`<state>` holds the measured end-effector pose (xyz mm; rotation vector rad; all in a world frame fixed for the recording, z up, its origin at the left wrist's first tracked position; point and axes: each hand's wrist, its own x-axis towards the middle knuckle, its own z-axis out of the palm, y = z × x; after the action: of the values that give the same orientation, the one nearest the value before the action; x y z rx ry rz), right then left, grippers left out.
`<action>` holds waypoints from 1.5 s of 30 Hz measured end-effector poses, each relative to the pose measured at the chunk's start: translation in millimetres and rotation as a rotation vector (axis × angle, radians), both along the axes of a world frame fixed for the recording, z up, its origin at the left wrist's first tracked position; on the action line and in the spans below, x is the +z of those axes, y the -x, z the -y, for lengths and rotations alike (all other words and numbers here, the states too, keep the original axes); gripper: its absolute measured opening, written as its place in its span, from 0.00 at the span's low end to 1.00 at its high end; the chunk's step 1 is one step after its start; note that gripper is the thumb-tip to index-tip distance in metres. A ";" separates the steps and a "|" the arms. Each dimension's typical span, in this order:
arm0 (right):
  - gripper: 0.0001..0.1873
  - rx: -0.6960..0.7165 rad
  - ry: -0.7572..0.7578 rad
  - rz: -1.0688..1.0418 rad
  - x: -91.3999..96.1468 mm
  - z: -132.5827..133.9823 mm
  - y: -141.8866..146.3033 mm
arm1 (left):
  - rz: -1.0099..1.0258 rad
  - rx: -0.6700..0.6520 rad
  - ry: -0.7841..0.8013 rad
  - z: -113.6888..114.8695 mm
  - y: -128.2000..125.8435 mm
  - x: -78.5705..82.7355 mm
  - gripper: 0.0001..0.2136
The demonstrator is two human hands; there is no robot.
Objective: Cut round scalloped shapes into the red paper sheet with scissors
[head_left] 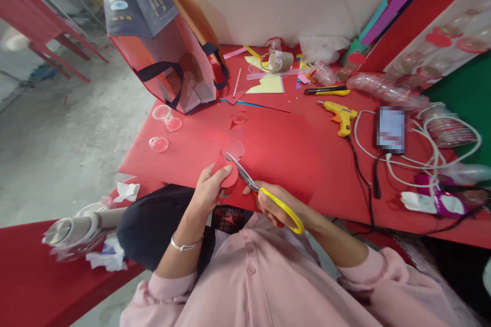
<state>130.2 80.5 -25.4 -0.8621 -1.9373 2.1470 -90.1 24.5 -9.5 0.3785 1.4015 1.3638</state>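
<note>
Between the thumb and fingers of my left hand [209, 184] is a rounded piece of red paper [229, 177]. My right hand [274, 204] is closed around the yellow handles of a pair of scissors [282, 207]. The metal blades point up and left, right beside the paper's edge, and look slightly apart at most. Just beyond the blades, a clear round disc [236, 149] lies on the red table [284, 148]. Red paper rings and scraps [240, 118] lie a little farther back.
A yellow glue gun [341, 116], a phone [391, 130] and looping white cables are on the right. A black-and-yellow cutter knife [327, 90] lies behind them. At the back left stands a bag [164, 51]; clear plastic lids [158, 144] lie near the left edge.
</note>
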 end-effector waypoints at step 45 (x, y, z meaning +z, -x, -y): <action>0.47 -0.010 0.109 -0.035 6.7 -4.3 3.9 | 0.061 -0.057 0.007 1.8 13.8 -4.9 0.22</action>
<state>126.2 84.8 -18.8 -0.8427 -1.8107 2.2642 -104.0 22.7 -14.3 0.3669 1.3357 1.3139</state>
